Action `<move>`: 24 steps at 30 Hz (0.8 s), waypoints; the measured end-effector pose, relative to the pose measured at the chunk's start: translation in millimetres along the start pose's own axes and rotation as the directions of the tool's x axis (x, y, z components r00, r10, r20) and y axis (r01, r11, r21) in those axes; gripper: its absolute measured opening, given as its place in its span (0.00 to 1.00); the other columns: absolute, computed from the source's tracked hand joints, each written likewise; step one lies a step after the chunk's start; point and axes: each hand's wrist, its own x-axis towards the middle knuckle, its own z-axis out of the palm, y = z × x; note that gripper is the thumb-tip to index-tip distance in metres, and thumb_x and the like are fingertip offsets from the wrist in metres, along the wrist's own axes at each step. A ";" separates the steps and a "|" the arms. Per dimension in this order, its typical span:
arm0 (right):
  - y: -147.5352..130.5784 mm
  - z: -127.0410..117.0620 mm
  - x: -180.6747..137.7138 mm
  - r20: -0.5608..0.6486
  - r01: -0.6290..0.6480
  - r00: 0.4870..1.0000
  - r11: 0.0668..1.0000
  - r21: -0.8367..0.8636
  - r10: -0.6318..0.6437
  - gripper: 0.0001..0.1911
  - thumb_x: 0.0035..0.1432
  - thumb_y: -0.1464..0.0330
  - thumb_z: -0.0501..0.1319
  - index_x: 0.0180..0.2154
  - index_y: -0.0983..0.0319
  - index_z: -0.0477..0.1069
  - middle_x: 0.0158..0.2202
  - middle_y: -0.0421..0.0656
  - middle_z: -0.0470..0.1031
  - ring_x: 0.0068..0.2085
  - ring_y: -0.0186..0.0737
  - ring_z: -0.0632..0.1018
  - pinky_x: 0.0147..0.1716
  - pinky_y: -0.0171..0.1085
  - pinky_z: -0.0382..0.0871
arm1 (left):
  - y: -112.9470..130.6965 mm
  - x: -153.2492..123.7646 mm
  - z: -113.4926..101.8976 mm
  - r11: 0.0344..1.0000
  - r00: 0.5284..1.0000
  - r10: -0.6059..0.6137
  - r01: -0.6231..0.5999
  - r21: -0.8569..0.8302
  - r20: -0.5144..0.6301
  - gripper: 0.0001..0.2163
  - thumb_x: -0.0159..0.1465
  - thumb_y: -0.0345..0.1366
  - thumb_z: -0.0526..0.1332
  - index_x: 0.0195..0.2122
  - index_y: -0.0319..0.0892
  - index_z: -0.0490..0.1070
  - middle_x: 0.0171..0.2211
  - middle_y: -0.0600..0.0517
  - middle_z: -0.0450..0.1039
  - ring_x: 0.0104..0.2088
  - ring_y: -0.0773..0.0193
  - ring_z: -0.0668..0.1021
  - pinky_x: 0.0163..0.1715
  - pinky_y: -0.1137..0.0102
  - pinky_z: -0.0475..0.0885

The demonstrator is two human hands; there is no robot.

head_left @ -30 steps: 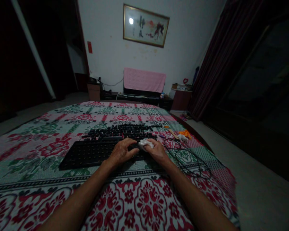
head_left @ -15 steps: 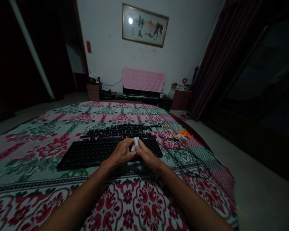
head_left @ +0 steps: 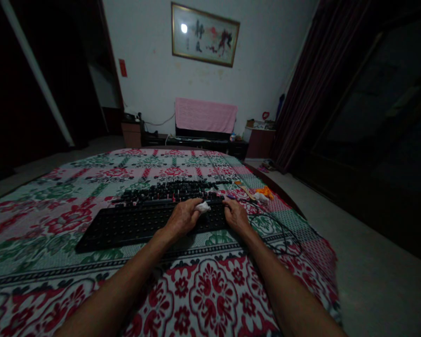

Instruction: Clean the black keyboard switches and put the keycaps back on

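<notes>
A black keyboard base (head_left: 126, 227) with its keycaps off lies across the patterned tablecloth, slightly tilted to my view. My left hand (head_left: 183, 217) is over its right half, closed on a crumpled white tissue (head_left: 204, 207) that sticks out by the thumb and fingertips. At the keyboard's right end, my right hand (head_left: 235, 215) has its fingers curled on the edge. Behind the base, many loose black keycaps (head_left: 161, 192) lie in a spread heap.
A black cable (head_left: 284, 234) loops on the tablecloth (head_left: 210, 295) at right. Beyond it lie a wooden-handled brush (head_left: 244, 190), a white crumpled piece (head_left: 260, 198) and an orange cloth (head_left: 265, 191). A low cabinet with a pink towel (head_left: 205, 114) stands by the far wall.
My hands, together at the white tissue before, are now apart. The right hand has moved right to the keyboard's end, and the left keeps the tissue. The view has shifted slightly.
</notes>
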 end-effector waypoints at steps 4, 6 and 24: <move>1.6 5.0 -4.9 0.004 0.029 1.000 0.998 -0.056 -0.029 0.14 0.50 0.78 0.50 0.36 0.63 0.71 0.37 0.46 0.72 0.41 0.40 0.71 0.44 0.38 0.63 | 13.8 31.8 15.0 0.993 0.998 -0.013 0.006 0.114 0.060 0.13 0.57 0.28 0.52 0.41 0.42 0.71 0.37 0.48 0.73 0.39 0.61 0.74 0.41 0.68 0.67; 0.5 6.2 -5.8 -0.013 0.012 1.000 0.998 -0.068 -0.013 0.15 0.51 0.78 0.50 0.37 0.63 0.71 0.38 0.47 0.72 0.42 0.41 0.70 0.44 0.39 0.62 | 17.2 46.3 24.9 0.988 0.997 -0.020 0.007 0.157 0.078 0.13 0.57 0.28 0.52 0.41 0.42 0.71 0.39 0.48 0.72 0.41 0.61 0.73 0.42 0.69 0.67; -12.2 3.9 -10.2 -0.078 -0.113 0.991 0.990 -0.085 0.106 0.23 0.49 0.80 0.47 0.47 0.65 0.65 0.42 0.47 0.72 0.42 0.41 0.70 0.45 0.38 0.59 | 31.7 57.4 31.3 0.950 0.890 0.105 -0.222 0.220 0.443 0.14 0.57 0.25 0.48 0.34 0.39 0.72 0.34 0.45 0.69 0.38 0.60 0.71 0.37 0.69 0.67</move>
